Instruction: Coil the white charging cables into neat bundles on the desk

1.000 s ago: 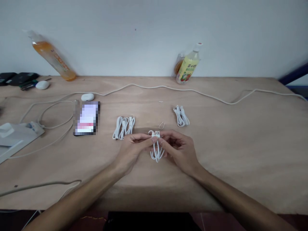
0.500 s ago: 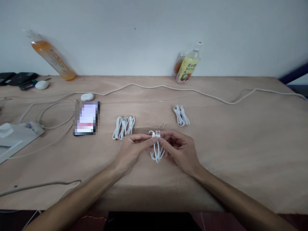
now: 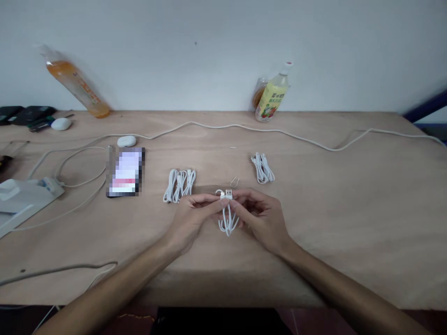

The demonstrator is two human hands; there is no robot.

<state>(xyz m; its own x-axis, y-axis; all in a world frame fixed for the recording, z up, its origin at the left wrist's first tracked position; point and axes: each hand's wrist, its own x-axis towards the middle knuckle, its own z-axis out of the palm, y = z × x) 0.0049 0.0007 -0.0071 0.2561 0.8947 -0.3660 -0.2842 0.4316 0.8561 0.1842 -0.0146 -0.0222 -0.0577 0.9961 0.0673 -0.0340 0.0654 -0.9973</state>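
Observation:
Between my hands is a coiled white USB cable, its loops hanging below and its two plugs side by side on top. My left hand pinches it near the plugs from the left. From the right, my right hand grips it too, the thumb tips almost meeting; its lower fingers are partly hidden. A bent white tie lies just beyond the plugs. Several bundled white cables rest beyond my left hand, and more bundled white cables lie farther off to the right.
A phone and a white earbud case lie to the left, near a white power strip. One long white cord crosses the table's back. An orange drink bottle and a yellow-labelled bottle lean against the wall.
My view has shifted very slightly. Both hands and the cable between them hold practically the same position.

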